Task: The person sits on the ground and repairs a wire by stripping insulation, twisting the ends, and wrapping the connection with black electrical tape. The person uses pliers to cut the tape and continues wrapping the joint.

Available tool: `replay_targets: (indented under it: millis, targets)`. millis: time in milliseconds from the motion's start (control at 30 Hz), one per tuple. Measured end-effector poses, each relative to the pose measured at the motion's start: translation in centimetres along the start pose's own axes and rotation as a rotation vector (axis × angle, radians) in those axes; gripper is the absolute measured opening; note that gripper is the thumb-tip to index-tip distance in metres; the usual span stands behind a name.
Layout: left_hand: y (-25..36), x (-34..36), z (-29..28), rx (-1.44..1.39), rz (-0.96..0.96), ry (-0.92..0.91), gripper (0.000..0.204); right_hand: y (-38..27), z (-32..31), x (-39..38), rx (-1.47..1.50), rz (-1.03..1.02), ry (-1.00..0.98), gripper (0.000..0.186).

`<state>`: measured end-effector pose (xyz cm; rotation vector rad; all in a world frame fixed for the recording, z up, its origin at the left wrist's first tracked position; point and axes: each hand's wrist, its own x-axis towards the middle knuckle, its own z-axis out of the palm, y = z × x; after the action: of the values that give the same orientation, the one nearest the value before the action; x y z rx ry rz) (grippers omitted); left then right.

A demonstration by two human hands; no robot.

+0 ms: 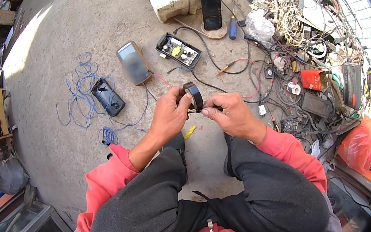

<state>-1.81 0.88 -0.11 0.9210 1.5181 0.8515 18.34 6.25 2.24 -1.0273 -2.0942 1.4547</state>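
Over the concrete floor (57, 77), the left hand (167, 112) is gripping a roll of black tape (196, 96), and the right hand (234, 116) is pinching a thin dark strand (195, 111); I cannot tell if it is tape or wire. Good handling is probably depending on a steady roll and even tension. The roll is sitting at the left thumb's tip, just beside the right hand; beyond, a meter (128, 53) is lying.
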Motion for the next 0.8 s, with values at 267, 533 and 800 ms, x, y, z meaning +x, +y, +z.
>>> replay_targets:
  millis: [267,533,800]
  targets:
    - [1.2,-0.8,-0.1,0.266,0.469,0.04,0.034,0.3,0.2,0.0,-0.001,0.054,0.082,0.016]
    - [1.2,-0.8,0.2,0.484,0.682,0.03,0.033,-0.1,0.1,0.1,-0.021,0.043,0.076,0.015]
    - [0.8,-0.8,0.2,0.433,0.588,-0.018,0.028,0.4,0.6,-0.1,-0.116,-0.065,0.159,0.014]
